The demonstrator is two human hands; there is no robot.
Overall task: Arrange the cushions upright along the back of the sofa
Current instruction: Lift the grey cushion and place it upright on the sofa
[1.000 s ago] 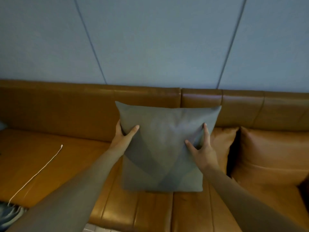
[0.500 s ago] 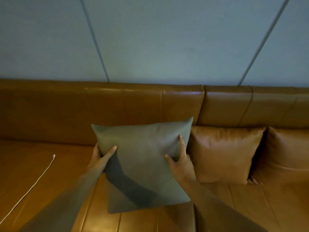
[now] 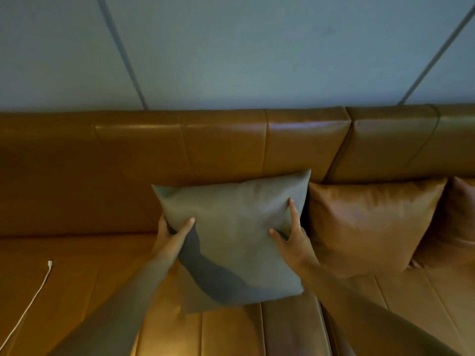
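A grey-green cushion [image 3: 234,227] leans upright against the brown leather sofa back [image 3: 221,145], its lower edge on the seat. My left hand [image 3: 171,238] grips its left edge, thumb on the front. My right hand [image 3: 291,233] presses the cushion's right side with fingers spread on the front. Right beside it a brown leather cushion [image 3: 370,224] stands upright against the back, and a second brown cushion [image 3: 457,222] shows at the right edge.
A white cable [image 3: 33,296] lies on the sofa seat [image 3: 77,273] at the left. A grey-blue panelled wall [image 3: 244,52] rises behind the sofa back.
Both hands have carried the grey-green cushion down and back until it rests on the seat against the sofa back, next to the brown cushion. The view has moved closer.
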